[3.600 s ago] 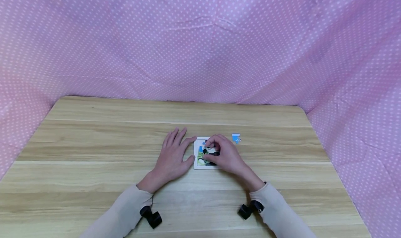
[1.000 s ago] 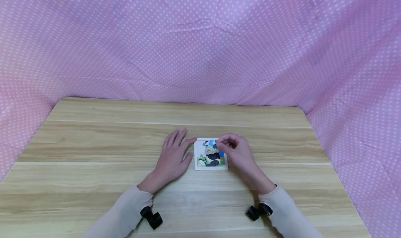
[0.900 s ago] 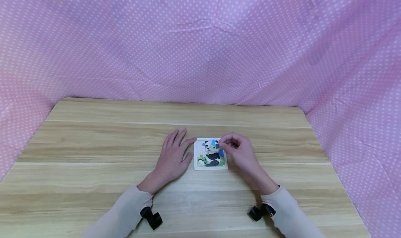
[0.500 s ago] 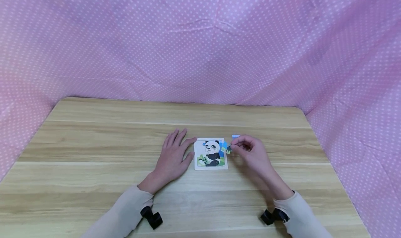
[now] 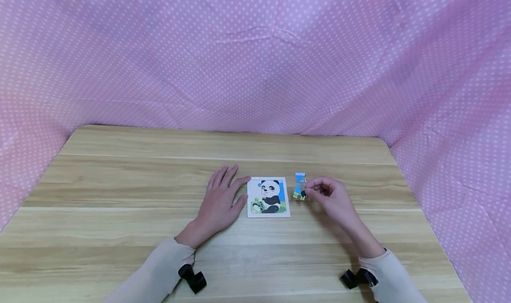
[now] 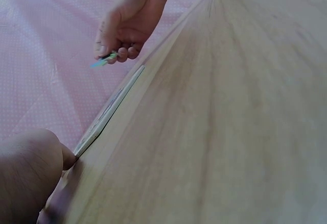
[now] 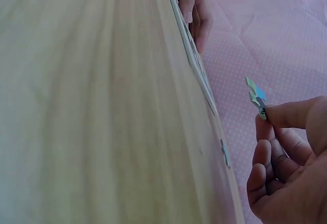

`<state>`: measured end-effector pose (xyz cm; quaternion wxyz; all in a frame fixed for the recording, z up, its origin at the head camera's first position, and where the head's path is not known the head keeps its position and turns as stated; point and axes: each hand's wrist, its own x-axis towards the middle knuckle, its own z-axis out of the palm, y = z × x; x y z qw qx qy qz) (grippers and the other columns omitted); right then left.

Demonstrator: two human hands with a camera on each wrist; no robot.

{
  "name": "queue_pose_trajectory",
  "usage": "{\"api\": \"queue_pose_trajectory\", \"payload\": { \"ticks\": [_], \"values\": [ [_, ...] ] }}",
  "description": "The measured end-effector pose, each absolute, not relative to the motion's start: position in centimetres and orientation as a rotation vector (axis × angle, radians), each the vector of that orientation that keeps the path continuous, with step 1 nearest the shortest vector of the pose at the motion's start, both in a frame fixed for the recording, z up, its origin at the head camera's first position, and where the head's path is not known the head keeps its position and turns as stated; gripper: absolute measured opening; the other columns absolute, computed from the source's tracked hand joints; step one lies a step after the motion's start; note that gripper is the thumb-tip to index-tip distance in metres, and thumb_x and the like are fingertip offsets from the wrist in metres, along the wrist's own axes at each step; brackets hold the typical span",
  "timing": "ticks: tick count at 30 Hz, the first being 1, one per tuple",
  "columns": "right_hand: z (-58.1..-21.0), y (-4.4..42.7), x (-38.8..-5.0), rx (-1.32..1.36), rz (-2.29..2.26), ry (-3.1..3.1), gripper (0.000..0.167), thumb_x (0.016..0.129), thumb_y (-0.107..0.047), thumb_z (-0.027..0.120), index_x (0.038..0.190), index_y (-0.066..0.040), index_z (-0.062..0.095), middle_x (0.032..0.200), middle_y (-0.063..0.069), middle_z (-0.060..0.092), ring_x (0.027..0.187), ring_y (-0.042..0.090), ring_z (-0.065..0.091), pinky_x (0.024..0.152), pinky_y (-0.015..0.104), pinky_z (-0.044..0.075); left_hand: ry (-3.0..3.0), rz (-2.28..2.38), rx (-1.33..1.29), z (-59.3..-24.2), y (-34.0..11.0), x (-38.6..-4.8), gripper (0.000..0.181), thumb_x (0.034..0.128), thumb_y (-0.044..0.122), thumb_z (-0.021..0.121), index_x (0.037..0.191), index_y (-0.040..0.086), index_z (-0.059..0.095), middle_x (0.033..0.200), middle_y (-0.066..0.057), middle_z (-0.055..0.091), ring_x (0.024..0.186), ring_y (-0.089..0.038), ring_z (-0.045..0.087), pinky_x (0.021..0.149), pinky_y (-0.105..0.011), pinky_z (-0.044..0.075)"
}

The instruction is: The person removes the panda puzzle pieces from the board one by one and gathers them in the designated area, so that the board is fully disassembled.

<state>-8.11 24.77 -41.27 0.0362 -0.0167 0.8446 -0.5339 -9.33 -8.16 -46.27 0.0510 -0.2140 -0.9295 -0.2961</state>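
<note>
**Right hand is pinching a jigsaw piece above the tabletop**

The right hand is gripping the blue, green and black jigsaw piece at one end, between thumb and index finger; both wrist views are showing it in the air. The left hand is spreading its fingers, grasping nothing, its index fingertip meeting the panda board at the far left corner. Whether its thumb is touching the board, the head view cannot tell.

The board is lying flat, well in from the tabletop's far edge and a little nearer its right edge than its left. Just beyond it, toward the tabletop's right edge, a loose piece is lying on the wood. Pink dotted cloth is hanging behind the far edge.

The likeliest trouble is a slip: so little of the held piece is being pinched that it could twist or drop. Lowered carelessly, it could catch the loose piece, since the two are so near. A nudge from the left hand could slide the board, as nothing is bracing its right side.
</note>
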Motion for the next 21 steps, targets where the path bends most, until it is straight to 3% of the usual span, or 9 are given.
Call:
{"api": "queue_pose_trajectory", "payload": {
  "ticks": [11,21],
  "values": [
    [-41.8,25.8,-9.0,-0.028,-1.464,2.654,0.010,0.102,-0.007,0.079,0.109,0.000,0.080,0.101,0.008,0.077,0.082,0.015,0.058,0.069,0.023,0.048,-2.827,-0.908,-0.658,-46.2,-8.2,-9.3,0.048,0.1085,0.032,0.063,0.153,0.015,0.066,0.173,-0.024,0.041,0.166,-0.049,0.023,0.135,-0.067,0.013],
    [-42.4,26.2,-9.5,-0.030,-1.433,2.683,0.009,0.102,-0.009,0.081,0.108,-0.003,0.083,0.103,0.008,0.080,0.085,0.014,0.059,0.073,0.023,0.048,-2.821,-0.914,-0.652,-46.2,-8.1,-9.2,0.047,0.1081,0.030,0.064,0.153,0.015,0.066,0.172,-0.024,0.042,0.166,-0.049,0.024,0.134,-0.067,0.014]
  ]
}}
